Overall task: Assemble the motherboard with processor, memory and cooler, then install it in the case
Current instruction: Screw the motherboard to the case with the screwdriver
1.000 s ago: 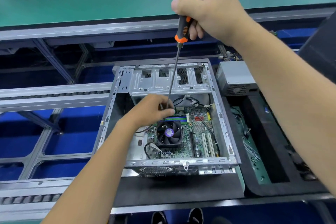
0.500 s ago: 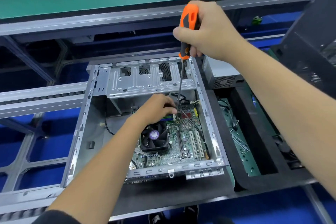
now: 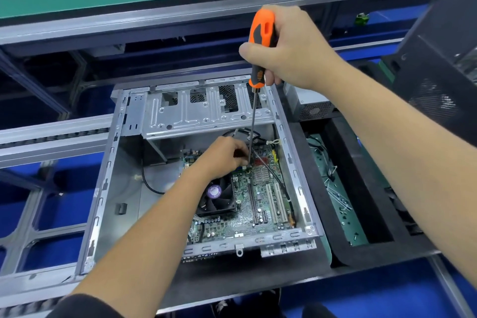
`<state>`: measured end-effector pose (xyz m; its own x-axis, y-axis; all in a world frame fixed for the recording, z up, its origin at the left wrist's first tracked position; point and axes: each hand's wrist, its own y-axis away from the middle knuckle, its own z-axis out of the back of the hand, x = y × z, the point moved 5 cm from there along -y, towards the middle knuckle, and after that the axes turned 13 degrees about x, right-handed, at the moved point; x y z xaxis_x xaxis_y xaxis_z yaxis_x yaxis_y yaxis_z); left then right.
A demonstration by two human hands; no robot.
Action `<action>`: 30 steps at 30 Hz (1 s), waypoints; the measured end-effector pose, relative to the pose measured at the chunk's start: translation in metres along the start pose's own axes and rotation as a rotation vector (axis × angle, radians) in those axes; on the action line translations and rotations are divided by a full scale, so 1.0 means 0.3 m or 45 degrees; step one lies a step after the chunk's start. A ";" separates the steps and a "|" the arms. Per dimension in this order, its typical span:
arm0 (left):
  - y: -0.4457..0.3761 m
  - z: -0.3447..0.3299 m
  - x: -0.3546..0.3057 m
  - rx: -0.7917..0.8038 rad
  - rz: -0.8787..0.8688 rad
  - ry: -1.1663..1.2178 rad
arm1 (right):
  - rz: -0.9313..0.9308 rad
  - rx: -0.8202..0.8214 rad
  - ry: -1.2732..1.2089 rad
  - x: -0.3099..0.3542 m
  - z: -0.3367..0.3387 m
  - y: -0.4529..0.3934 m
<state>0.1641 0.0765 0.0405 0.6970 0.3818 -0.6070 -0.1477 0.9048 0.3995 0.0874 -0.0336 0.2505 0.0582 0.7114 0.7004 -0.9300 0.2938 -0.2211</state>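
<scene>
An open grey metal case (image 3: 108, 168) lies on its side with the green motherboard (image 3: 260, 204) inside it. A black cooler fan (image 3: 219, 196) sits on the board, partly behind my left forearm. My right hand (image 3: 291, 49) grips the orange-and-black handle of a long screwdriver (image 3: 254, 116), held nearly upright above the case. Its tip comes down on the board near the fan's far right corner. There my left hand (image 3: 224, 157) reaches into the case and pinches the shaft close to the tip. What lies under the tip is hidden.
A grey power supply (image 3: 309, 106) stands right of the case. A black foam tray (image 3: 366, 248) at the right holds a green board (image 3: 335, 193) with loose screws and ties. A black panel (image 3: 438, 59) leans at the upper right. A metal conveyor frame (image 3: 51, 137) runs left.
The screwdriver has come down lower and its tip has shifted right on the board. My left hand stayed at the tip. The view has tilted down and left.
</scene>
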 end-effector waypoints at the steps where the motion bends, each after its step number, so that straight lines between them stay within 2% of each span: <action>1: -0.003 -0.006 0.002 0.020 0.012 -0.011 | -0.006 0.003 -0.012 -0.001 -0.001 0.002; 8: -0.040 -0.028 0.007 0.080 0.074 -0.151 | -0.025 0.005 -0.051 -0.008 -0.003 0.015; 13: -0.069 -0.047 -0.006 0.131 0.129 -0.457 | -0.029 0.005 -0.034 -0.005 -0.001 0.014; 18: -0.089 -0.069 -0.008 0.178 0.157 -0.630 | -0.034 0.019 -0.054 -0.002 -0.004 0.020; 30: -0.109 -0.078 -0.018 0.180 0.208 -0.578 | -0.069 0.117 -0.036 0.010 0.000 0.030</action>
<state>0.1488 0.0493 0.0146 0.9123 0.3673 -0.1814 -0.2058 0.7938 0.5723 0.0794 -0.0288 0.2506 0.1002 0.6772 0.7290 -0.9551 0.2707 -0.1202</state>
